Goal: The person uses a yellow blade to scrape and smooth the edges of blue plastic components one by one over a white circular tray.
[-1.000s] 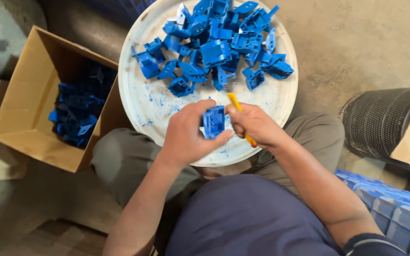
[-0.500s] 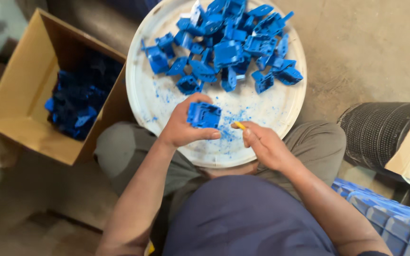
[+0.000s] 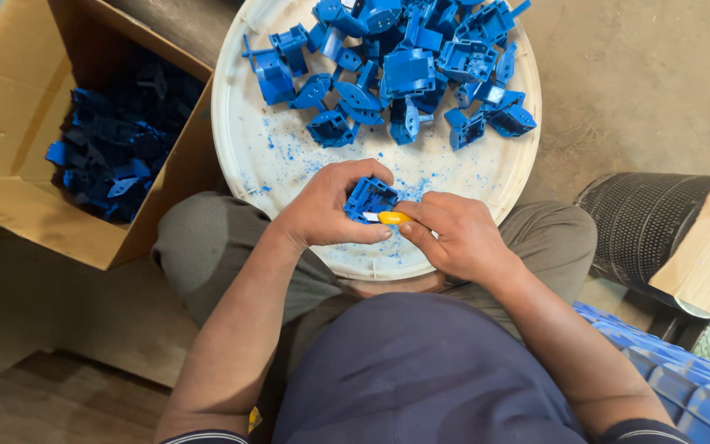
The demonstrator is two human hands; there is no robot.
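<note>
Blue plastic part (image 3: pixel 369 198) sits at mid-frame over the near rim of the round white tray (image 3: pixel 248 156). At far left, a cardboard box (image 3: pixel 18 123) holds more blue pieces. The left hand (image 3: pixel 326 210) is closed around the part; the right hand (image 3: pixel 454 234) pinches a yellow-handled blade (image 3: pixel 388 218) against its edge. Trimming looks underway; next likely needs a steady scraping stroke. Untrimmed parts (image 3: pixel 404 57) pile at upper right.
</note>
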